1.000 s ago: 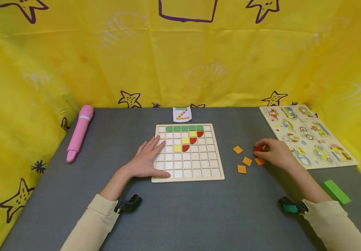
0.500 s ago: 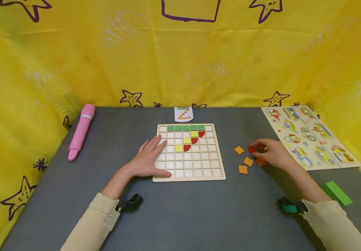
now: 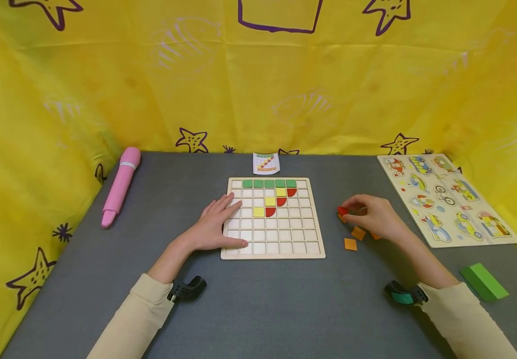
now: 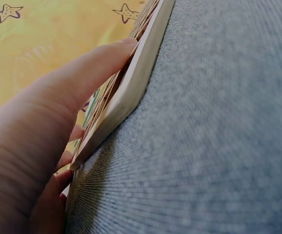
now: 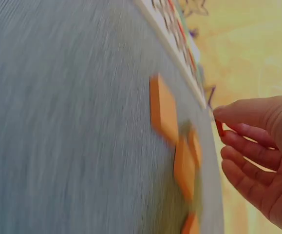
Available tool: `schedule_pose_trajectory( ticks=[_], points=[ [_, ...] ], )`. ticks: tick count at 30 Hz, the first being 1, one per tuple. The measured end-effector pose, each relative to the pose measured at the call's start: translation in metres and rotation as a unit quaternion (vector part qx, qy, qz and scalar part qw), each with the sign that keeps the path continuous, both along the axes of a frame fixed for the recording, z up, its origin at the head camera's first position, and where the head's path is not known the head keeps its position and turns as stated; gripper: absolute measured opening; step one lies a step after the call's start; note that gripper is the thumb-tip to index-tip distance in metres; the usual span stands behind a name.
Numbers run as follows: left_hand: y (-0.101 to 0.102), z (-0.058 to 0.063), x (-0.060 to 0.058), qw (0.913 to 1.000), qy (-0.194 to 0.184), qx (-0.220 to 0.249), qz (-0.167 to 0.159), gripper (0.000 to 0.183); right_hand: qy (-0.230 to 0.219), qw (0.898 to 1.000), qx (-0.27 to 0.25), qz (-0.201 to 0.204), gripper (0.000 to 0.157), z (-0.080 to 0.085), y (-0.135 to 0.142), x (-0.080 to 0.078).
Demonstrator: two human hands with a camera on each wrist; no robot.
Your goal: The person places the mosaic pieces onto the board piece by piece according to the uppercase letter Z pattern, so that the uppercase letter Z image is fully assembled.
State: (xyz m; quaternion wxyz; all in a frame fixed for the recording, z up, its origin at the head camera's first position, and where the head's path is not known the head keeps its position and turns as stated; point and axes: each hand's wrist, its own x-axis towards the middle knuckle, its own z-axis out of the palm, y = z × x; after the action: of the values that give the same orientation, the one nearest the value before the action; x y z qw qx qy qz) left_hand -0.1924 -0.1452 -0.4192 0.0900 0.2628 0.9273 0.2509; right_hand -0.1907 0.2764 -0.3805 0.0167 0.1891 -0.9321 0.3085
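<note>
My left hand (image 3: 213, 225) lies spread on the left side of a wooden grid board (image 3: 301, 235), its thumb on the front-left corner. In the left wrist view, the thumb (image 4: 97, 66) reaches over the board's edge. The board holds a row of green squares (image 3: 269, 184), then yellow squares (image 3: 270, 201) and red quarter-round tiles (image 3: 281, 201) in a diagonal. To the board's right, my right hand (image 3: 377, 215) pinches a small red tile (image 3: 342, 211) between thumb and fingers, above the table. Several orange square tiles (image 3: 350, 244) lie beneath and beside that hand.
Behind the board lies a small pattern card (image 3: 266, 163). A pink microphone-shaped toy (image 3: 121, 187) is at the left. On the right are a picture puzzle board (image 3: 447, 204) and a green block (image 3: 484, 282). A yellow patterned cloth (image 3: 258, 89) surrounds the table.
My right hand has moved left toward the grid board with the red tile, now over the leftmost orange tile. The left hand stays on the board. The head view has shifted slightly.
</note>
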Motion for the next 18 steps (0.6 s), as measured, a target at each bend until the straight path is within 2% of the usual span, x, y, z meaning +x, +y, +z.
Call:
schedule_pose_trajectory(
  ticks=[3, 11, 18],
  points=[
    [0.000, 0.001, 0.000, 1.0000, -0.002, 0.005, 0.000, 0.106, -0.007, 1.000, -0.022, 0.016, 0.019, 0.000, -0.018, -0.004],
    [0.000, 0.001, -0.001, 0.9999, -0.012, 0.006, 0.002, 0.106, -0.052, 0.996, -0.037, 0.063, 0.020, 0.002, -0.071, -0.011],
    [0.000, 0.001, -0.003, 0.9998, -0.015, 0.013, 0.005, 0.104, -0.038, 0.991, -0.038, 0.123, 0.020, -0.003, -0.110, -0.016]
  ],
)
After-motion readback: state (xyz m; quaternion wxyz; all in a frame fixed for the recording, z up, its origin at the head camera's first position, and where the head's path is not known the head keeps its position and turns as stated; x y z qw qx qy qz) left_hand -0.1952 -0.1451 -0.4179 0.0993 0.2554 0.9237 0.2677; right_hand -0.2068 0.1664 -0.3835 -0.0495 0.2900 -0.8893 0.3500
